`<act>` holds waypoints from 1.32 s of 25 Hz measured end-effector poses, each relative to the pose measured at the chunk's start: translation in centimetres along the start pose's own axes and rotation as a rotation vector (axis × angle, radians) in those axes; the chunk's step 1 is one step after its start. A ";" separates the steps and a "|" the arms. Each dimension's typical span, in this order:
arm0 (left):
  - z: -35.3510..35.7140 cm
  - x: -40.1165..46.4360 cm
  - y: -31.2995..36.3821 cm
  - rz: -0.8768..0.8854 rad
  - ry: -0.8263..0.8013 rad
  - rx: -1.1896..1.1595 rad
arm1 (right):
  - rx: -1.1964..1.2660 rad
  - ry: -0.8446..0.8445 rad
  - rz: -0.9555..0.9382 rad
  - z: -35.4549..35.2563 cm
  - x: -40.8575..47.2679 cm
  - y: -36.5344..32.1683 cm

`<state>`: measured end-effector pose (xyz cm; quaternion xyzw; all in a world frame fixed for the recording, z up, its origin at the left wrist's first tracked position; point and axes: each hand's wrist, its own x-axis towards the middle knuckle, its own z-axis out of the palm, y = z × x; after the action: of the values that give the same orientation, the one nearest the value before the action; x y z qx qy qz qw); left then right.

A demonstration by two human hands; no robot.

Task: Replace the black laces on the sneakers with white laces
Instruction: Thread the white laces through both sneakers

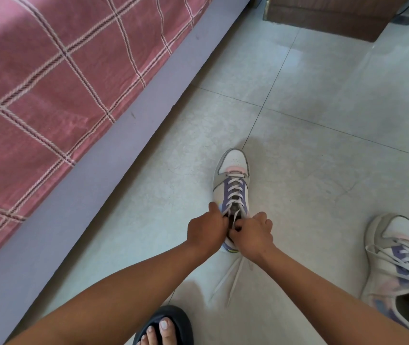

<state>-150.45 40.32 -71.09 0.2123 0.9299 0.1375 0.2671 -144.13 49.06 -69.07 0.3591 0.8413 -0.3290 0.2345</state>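
We work at a white, grey and lilac leather sneaker that stands on the pale tiled floor near the middle of the view, its toe pointing to twelve o'clock. A flat white lace already crosses its lilac eyelet rows from the toe cap to the collar.

Our left hand sits at the collar's nine o'clock side, fingers curled and pinching the lace where it leaves the top eyelets. Our right hand sits at the three o'clock side, knuckles up, fingers curled round a strand of the same lace over the shoe's opening. The two hands nearly meet above the tongue. Two loose lace ends trail from under our wrists toward six o'clock and lie on the tiles.

At four o'clock from the first shoe, well apart from it, a second sneaker of the same colours lies on the floor, also threaded with white lace that hangs slack across its side.

At six o'clock, by the lower edge, our bare toes rest in a black rubber slipper. A bed with a pink checked sheet and a grey-lilac frame fills the nine to eleven o'clock side. A brown wooden cabinet base stands at one o'clock.
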 end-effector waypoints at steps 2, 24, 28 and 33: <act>-0.4 0.2 -0.1 -0.006 0.029 -0.027 | 0.131 0.050 -0.027 0.0 0.0 0.3; 0.1 0.9 0.9 -0.102 -0.146 0.252 | 0.497 -0.227 -0.353 -0.5 -4.8 2.9; -0.3 0.1 0.9 -0.081 -0.286 0.166 | 0.179 -0.532 -0.347 -2.9 -5.1 5.0; -5.1 2.2 -0.5 -0.020 -0.654 -0.201 | -0.164 -0.025 -0.347 -7.4 1.0 5.4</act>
<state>-155.15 40.16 -68.07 0.2090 0.7787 0.1503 0.5721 -141.87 57.67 -66.85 0.1843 0.9116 -0.2994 0.2132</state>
